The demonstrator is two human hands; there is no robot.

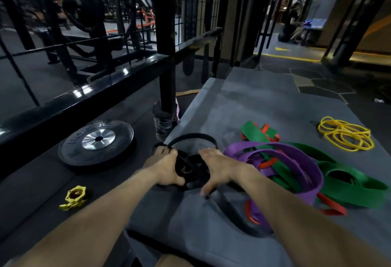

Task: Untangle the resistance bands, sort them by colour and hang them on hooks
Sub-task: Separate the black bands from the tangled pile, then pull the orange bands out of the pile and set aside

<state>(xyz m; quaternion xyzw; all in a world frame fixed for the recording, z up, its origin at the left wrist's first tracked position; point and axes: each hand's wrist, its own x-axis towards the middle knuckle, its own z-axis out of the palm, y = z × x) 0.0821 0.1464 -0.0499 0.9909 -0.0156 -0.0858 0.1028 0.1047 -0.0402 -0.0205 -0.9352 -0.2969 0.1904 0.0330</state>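
On the grey mat [264,101], the left hand [167,168] is gripping the black bands [191,169]; the right hand [218,166] is lying spread over them, beside the purple-green tangle [296,167].

A black weight plate [96,142] lies on the floor beside the grey mat [264,101], a yellow collar clamp [74,197] near it.

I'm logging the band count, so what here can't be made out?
Head view:
- Black bands: middle hidden under the left hand and right hand; count unclear.
- Red bands: mostly buried beneath purple bands and green bands.
- Hooks: none discernible; background dark, blurred.
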